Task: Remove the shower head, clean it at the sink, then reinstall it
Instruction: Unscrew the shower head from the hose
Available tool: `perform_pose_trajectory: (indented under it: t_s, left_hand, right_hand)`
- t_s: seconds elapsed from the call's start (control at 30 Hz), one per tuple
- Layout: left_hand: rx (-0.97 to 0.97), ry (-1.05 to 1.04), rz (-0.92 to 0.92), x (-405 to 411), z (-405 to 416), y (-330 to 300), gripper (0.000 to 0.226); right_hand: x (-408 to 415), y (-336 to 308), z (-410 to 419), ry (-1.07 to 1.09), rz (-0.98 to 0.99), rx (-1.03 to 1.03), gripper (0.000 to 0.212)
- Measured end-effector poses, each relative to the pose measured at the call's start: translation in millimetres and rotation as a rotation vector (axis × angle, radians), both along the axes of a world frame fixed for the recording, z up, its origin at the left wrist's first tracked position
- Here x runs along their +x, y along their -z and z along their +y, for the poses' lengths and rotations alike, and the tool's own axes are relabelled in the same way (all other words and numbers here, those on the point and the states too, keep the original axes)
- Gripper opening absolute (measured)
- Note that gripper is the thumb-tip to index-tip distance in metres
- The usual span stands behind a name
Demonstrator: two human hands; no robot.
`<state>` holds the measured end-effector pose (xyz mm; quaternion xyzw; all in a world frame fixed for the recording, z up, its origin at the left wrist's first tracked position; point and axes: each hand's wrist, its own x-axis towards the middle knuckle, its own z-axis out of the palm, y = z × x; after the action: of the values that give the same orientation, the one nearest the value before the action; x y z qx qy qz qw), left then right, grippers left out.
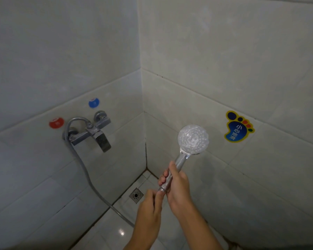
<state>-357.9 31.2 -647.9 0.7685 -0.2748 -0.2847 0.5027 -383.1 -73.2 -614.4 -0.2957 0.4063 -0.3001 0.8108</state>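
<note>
- shower head (192,139) held up in the shower corner, spray face turned toward the camera, handle running down and to the left into both hands. well clear of the mixer tap (94,131) on the left wall.
- right hand (175,184) wrapped round the chrome handle, fingers curled over it, thumb lying along the top. judged purpose: brace the handle so it cannot rotate while the joint below is worked.
- left hand (150,204) just below, fingertips closed in a pinch at the bottom end of the handle, where the hose fitting should sit. the fitting itself is hidden under the fingers; cannot tell whether it is threaded on or already free.
- hose (83,170) loops out of the tap, hangs down the left wall and crosses the floor toward the left hand; its last stretch is covered by the forearm.
- judged step: working the hose joint, one hand holding, one turning. direction of turn cannot be read from a single frame.
- floor drain (136,195) lies below the hands, so any drips from the joint fall near it.
- red (56,123) and blue (93,103) markers above the tap; foot-shaped sticker (239,126) on the right wall.
</note>
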Motion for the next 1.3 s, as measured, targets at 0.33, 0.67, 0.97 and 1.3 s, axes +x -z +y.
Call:
perform_pose_trajectory:
  t_s: [0.33, 0.67, 0.97, 1.3]
  left_hand:
    - [-0.038, 0.008, -0.030, 0.2, 3.8, 2.1, 0.013]
    - [-0.066, 0.004, 0.005, 2.2, 2.7, 1.2, 0.008]
    - [0.020, 0.002, 0.029, 2.8, -0.6, -0.6, 0.039]
    - [-0.018, 0.015, -0.018, 2.1, 2.9, 0.1, 0.019]
  right_hand:
    - [-1.0, 2.1, 2.0, 0.004, -0.028, 0.027, 0.024]
    - [0.8, 0.7, 0.7, 0.001, -0.005, 0.040, 0.026]
    - [1.9, 0.5, -1.2, -0.045, 0.044, 0.003, 0.033]
    - [2.5, 2.4, -0.1, -0.025, -0.025, 0.020, 0.025]
